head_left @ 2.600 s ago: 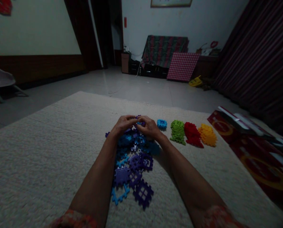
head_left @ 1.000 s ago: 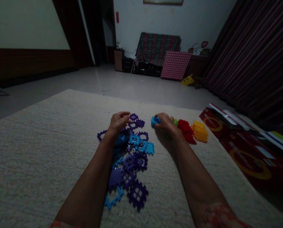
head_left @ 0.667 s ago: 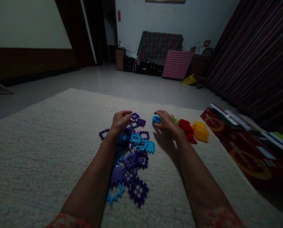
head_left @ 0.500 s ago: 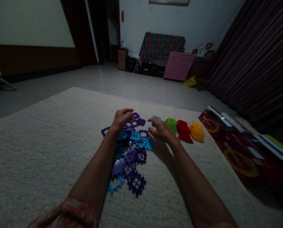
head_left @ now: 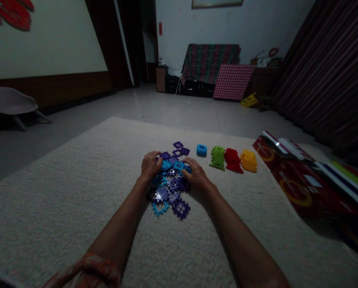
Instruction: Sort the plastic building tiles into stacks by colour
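Note:
A loose heap of toothed plastic building tiles, purple and blue, lies on the pale mat between my hands. My left hand (head_left: pixel 150 165) is at the heap's left side, its thumb and fingers around the edge of a blue tile (head_left: pixel 166 165). From the right, my right hand (head_left: pixel 194 172) has its thumb and fingers on a blue window tile (head_left: pixel 179 166). Nearer to me lie a purple window tile (head_left: pixel 181 209), a lilac tile (head_left: pixel 161 195) and a blue frame tile (head_left: pixel 160 209). Some tiles are partly hidden under my fingers.
Right of the heap stand a small blue tile block (head_left: pixel 201 150) and stacks of green tiles (head_left: pixel 218 157), red tiles (head_left: pixel 233 161) and yellow tiles (head_left: pixel 249 161). Dark red boxes (head_left: pixel 299 180) border the mat (head_left: pixel 77 192) on the right. A chair (head_left: pixel 12 102) stands at far left.
Both hands have come down and toward me onto the blue tiles. The small blue block, partly behind my right hand before, now shows fully. The view has shifted slightly.

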